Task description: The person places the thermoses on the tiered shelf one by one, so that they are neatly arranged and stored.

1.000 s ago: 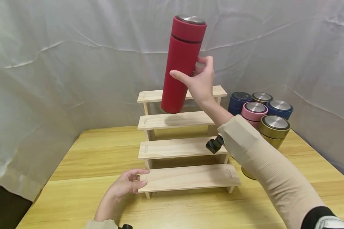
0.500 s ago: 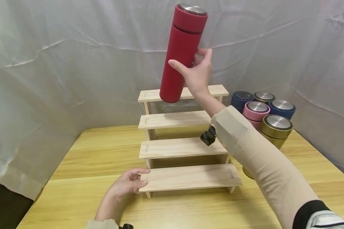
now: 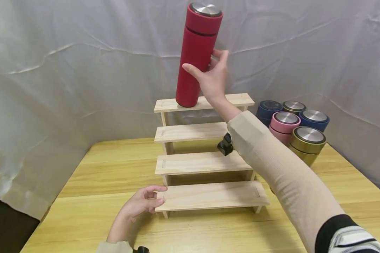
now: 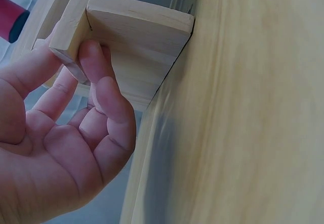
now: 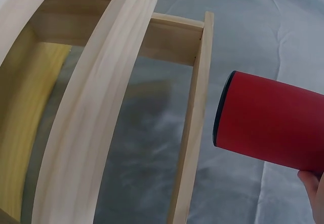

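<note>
Pale grey sheeting [image 3: 114, 80], creased, behind both hands; yellow wood-grain tabletop [image 3: 98, 175] below them. From my end, right hand [image 3: 213, 79] is grasping one red flask [image 3: 197, 52], thumb across the near side, other fingers partly hidden behind it. Flask leans slightly, near the top board of one wooden rack [image 3: 212, 195]; the right wrist view puts its dark base just clear of that board. Same view cuts off the flask's upper end, and I get only a sliver of the hand. Left hand [image 3: 139, 203] pinches the near end of the rack's lowest board; its wrist view shows only a red corner of the flask. Rack boards: four, stepped up and away from the left hand. Right of the right hand, five more flasks grouped: navy flask [image 3: 269, 109], blue flask [image 3: 315, 121], pink flask [image 3: 284, 123], back gold flask [image 3: 293, 106], front gold flask [image 3: 308, 140]. Right sleeve [image 3: 272, 168] and neighbouring flasks hide much of their lower bodies. Wrist cameras [image 3: 225, 144]: two, the left one cut off. Dark patch [image 3: 7, 225] left of the left hand, can't make out.
</note>
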A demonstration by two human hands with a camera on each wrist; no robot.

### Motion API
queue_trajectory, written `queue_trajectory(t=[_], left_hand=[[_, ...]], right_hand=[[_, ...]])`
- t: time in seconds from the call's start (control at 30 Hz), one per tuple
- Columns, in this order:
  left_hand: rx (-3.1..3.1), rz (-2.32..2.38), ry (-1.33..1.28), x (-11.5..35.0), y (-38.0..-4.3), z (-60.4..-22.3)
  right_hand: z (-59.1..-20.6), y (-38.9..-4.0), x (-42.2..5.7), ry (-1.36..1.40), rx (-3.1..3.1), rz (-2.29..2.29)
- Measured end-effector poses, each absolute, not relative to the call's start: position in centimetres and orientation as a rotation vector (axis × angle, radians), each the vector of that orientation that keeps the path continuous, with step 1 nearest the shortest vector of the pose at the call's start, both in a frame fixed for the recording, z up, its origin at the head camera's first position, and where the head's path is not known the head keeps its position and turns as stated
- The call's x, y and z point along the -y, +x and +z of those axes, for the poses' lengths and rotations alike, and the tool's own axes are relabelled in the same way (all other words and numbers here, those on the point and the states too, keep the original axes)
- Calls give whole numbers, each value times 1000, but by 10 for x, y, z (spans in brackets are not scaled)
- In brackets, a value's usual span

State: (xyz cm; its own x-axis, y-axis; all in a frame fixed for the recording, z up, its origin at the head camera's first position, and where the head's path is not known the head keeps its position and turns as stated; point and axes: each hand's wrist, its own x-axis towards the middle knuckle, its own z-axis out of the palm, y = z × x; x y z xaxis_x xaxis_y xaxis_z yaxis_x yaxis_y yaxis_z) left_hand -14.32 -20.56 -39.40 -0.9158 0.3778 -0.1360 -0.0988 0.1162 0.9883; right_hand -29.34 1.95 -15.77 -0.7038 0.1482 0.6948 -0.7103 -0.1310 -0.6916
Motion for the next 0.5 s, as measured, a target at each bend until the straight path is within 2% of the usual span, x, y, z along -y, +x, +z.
queue_trajectory(t=[0.2,0.5], left_hand=[[-2050,1858,286,205,-142,-395],[-2061,1862,326,206,-141,-394]], right_hand=[[-163,-303,-18,630,1583,1867],[-152,-285,-16,602,1661,1857]])
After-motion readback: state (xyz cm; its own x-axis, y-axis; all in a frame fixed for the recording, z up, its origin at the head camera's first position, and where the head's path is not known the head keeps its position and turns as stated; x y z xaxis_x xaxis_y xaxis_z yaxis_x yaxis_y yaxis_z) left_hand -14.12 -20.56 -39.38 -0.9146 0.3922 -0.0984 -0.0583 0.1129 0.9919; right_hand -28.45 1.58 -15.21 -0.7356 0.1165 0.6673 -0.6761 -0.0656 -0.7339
